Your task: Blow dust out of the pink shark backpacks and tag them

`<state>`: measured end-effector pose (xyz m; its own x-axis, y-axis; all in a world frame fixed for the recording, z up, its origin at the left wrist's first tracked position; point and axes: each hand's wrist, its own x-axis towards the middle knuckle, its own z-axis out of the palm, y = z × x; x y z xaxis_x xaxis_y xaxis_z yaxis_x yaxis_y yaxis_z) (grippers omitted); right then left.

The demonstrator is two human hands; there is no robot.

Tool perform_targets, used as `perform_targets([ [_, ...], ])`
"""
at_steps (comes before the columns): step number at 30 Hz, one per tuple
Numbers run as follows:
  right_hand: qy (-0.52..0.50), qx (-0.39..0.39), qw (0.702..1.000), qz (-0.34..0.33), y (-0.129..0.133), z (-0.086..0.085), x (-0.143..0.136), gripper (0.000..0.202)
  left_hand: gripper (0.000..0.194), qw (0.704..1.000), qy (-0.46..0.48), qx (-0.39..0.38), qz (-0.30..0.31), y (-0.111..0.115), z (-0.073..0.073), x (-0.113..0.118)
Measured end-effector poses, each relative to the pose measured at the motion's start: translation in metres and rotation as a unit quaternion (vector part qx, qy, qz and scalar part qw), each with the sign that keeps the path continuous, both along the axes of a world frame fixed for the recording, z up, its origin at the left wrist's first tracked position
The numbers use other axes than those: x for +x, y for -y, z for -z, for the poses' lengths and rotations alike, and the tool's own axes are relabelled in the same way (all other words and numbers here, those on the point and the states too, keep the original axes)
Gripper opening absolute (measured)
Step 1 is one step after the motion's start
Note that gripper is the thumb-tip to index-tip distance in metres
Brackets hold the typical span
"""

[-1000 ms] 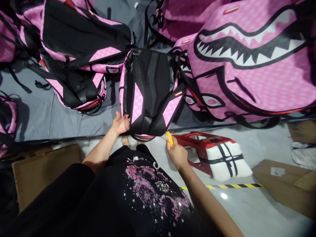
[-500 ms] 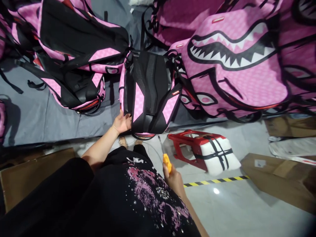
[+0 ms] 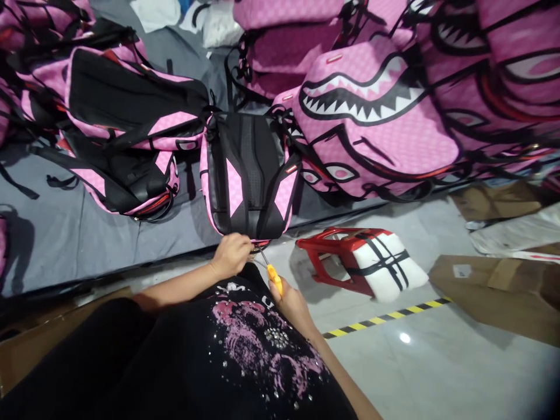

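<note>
A pink and black backpack (image 3: 252, 175) lies with its strap side up at the front edge of the grey-covered surface. My left hand (image 3: 233, 255) is closed at its near edge, by the red-trimmed end, with the fingertips partly hidden. My right hand (image 3: 289, 300) grips a yellow-handled tool (image 3: 275, 279) just below and to the right. Thin metal parts reach from that handle toward the backpack's near edge and my left fingers. The tool's exact kind is too small to make out.
More pink backpacks lie left (image 3: 126, 175) and right, one with a shark-mouth print (image 3: 376, 116). The grey cloth (image 3: 109, 245) ends in front of me. On the floor are a red stool (image 3: 341, 251) with a white strapped pad and a cardboard box (image 3: 494, 297).
My left hand has moved from the backpack's left side to its near edge, its fingers now curled. My right hand has brought the yellow-handled tool up and left toward it. The view has shifted.
</note>
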<state>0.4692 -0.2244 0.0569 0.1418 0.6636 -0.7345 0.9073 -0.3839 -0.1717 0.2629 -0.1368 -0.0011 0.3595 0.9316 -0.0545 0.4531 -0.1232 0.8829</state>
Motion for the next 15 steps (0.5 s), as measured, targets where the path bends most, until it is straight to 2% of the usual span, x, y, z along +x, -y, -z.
perform_targets([
  [1, -0.002, -0.008, 1.0, 0.011, -0.002, 0.002, 0.0, 0.048, 0.027, 0.996, -0.032, 0.019, 0.082, 0.001, 0.005, 0.004],
  [2, -0.007, -0.015, 1.0, 0.024, -0.005, 0.004, 0.0, 0.048, 0.03, 0.987, -0.074, 0.046, 0.136, 0.0, 0.009, 0.008],
  [4, -0.027, -0.021, 0.998, 0.045, -0.009, 0.012, -0.001, 0.049, 0.046, 0.961, -0.177, 0.122, 0.172, -0.01, 0.015, 0.017],
  [7, -0.106, 0.004, 0.991, 0.076, -0.009, 0.027, -0.005, 0.049, 0.076, 0.916, -0.292, 0.209, 0.178, -0.032, 0.02, 0.03],
  [10, -0.175, 0.036, 0.979, 0.099, -0.009, 0.039, -0.009, 0.047, 0.085, 0.894, -0.351, 0.215, 0.176, -0.052, 0.024, 0.04],
  [13, -0.178, 0.071, 0.976, 0.105, -0.009, 0.039, -0.01, 0.045, 0.084, 0.902, -0.345, 0.204, 0.16, -0.068, 0.019, 0.049],
  [15, -0.178, 0.119, 0.971, 0.108, -0.006, 0.033, -0.011, 0.046, 0.084, 0.932, -0.305, 0.159, 0.117, -0.081, 0.001, 0.052],
])
